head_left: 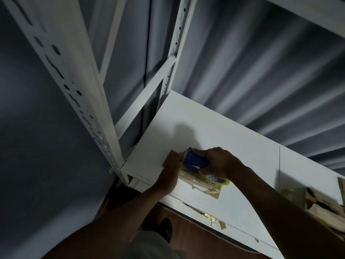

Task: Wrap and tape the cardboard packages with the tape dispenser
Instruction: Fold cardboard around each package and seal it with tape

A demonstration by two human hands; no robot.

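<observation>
Blue tape dispenser [196,161] gripped by right hand [220,161], nose up-left | left hand [172,165] flat on cardboard package [200,182]

A cardboard package [200,184] is laid flat on the shelf [224,131], near its front left corner. The tape dispenser [196,161] is set on top of the package. The left hand [172,166] is placed on the package's left end, and the right hand [220,162] is wrapped round the dispenser. More cardboard pieces [317,204] are piled far to the right. A post [78,86] is stood at the left corner.
</observation>
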